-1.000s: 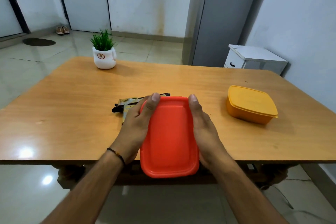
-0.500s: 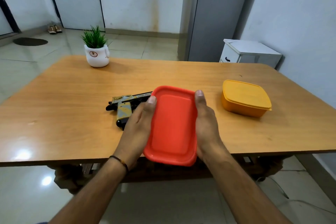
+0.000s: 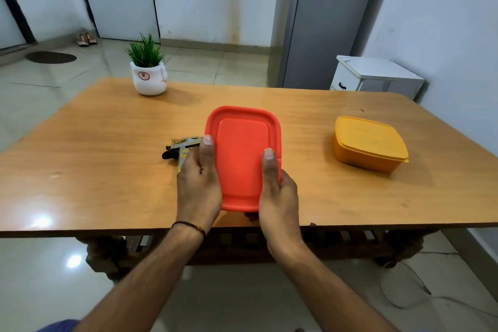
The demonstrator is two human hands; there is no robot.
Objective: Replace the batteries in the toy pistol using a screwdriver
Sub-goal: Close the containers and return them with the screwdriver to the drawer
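Early stage: left hand [image 3: 199,186] and right hand [image 3: 279,197] grip red box [image 3: 242,153], lid on; pistol [image 3: 181,149] untouched, no screwdriver visible.

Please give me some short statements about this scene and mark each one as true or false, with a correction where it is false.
1. Both hands hold the red container. True: the left hand and the right hand grip its long sides.
2. The yellow container has no lid. False: its lid is on.
3. The toy pistol lies on the table, partly hidden behind the left hand. True.
4. The potted plant stands beside the yellow container. False: it stands at the far left of the table, well apart.
5. A screwdriver lies on the table. False: none is visible.
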